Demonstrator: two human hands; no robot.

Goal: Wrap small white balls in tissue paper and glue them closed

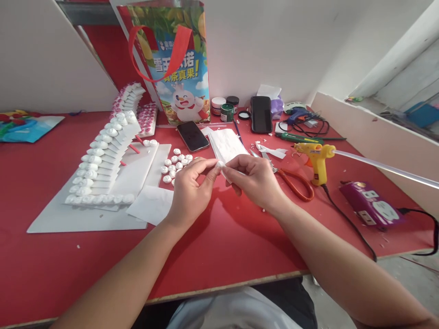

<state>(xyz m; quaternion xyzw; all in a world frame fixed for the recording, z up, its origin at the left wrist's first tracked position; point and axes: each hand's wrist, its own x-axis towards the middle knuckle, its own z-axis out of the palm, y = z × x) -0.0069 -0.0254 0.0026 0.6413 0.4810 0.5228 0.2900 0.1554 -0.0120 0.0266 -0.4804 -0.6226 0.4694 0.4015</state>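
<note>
My left hand (pixel 194 187) and my right hand (pixel 255 180) meet over the middle of the red table. Between their thumbs and fingertips they pinch a small white piece (pixel 220 165), which looks like paper; the fingers cover part of it. Several white rolled buds (pixel 179 166) lie just left of my left hand. Beyond the hands is a stack of white paper strips (pixel 228 145). A loose white sheet (pixel 152 203) lies partly behind my left hand. Further left, a curved stepped white model (pixel 113 151) edged with the same buds stands on a white board (pixel 85 221).
Red-handled scissors (pixel 297 185), a yellow glue gun (pixel 317 157) with a long stick, and a purple box (pixel 370 205) with a cable are at the right. Behind are two phones (pixel 193 135) (pixel 261 114), paint jars (pixel 227 112) and a printed bag (pixel 183 68). The table's front edge (pixel 226 287) is near me.
</note>
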